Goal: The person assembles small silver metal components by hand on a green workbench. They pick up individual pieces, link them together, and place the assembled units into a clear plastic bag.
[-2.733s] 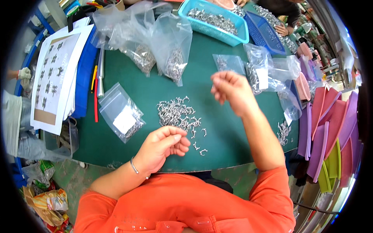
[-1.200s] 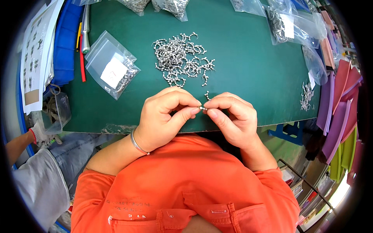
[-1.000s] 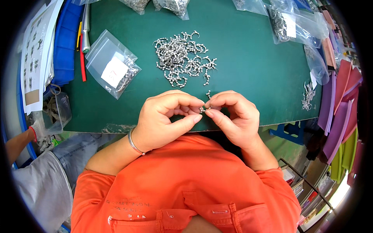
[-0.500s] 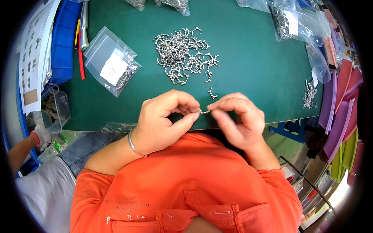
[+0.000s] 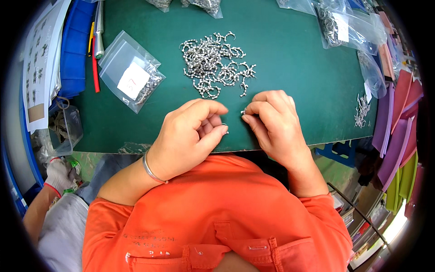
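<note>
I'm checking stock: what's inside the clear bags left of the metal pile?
Small silvery metal pieces show inside the clear bags; the white label hides whatever lies beneath it.

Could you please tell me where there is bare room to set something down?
The widest patch of green table lies between the metal pile and the clear bags rightward; a narrower one separates pile and zip bag. The near middle is crowded by the left hand and right hand.

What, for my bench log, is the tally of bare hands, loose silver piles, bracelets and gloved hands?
Bare hands: 2
Silver piles: 2
Bracelets: 1
Gloved hands: 1
Total: 6
</note>
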Demonstrator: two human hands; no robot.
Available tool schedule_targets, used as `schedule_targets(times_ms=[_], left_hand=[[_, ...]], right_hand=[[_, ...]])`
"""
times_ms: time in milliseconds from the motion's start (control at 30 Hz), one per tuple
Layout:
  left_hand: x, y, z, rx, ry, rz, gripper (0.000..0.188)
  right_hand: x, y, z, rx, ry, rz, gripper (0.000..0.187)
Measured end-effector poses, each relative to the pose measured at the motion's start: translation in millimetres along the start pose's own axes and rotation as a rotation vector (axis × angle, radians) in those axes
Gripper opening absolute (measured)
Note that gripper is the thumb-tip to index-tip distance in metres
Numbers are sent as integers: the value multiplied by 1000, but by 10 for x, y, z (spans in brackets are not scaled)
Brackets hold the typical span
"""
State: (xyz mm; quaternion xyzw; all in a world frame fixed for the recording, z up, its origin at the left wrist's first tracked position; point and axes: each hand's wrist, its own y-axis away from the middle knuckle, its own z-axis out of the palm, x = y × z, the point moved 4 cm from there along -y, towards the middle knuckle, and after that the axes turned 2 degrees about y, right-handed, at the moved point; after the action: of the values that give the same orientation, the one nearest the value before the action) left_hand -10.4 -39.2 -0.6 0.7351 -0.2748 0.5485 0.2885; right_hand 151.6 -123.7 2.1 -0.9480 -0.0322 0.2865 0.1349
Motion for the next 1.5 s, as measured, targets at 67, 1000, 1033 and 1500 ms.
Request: schedule_targets(times_ms=[67, 1000, 1033, 1500], left_hand=[[6, -19, 50, -16, 136, 19, 14], [-211, -15, -3, -75, 494, -15, 11], [-205, -15, -14, -62, 418, 79, 11], [-244, 34, 31, -27, 477, -8, 26]], right_hand=[[-80, -17, -12, 4, -73, -34, 15], [-146, 13, 102, 264, -417, -5, 37], [-148, 11, 105, 255, -436, 4, 37], [-135, 76, 160, 263, -572, 104, 26]])
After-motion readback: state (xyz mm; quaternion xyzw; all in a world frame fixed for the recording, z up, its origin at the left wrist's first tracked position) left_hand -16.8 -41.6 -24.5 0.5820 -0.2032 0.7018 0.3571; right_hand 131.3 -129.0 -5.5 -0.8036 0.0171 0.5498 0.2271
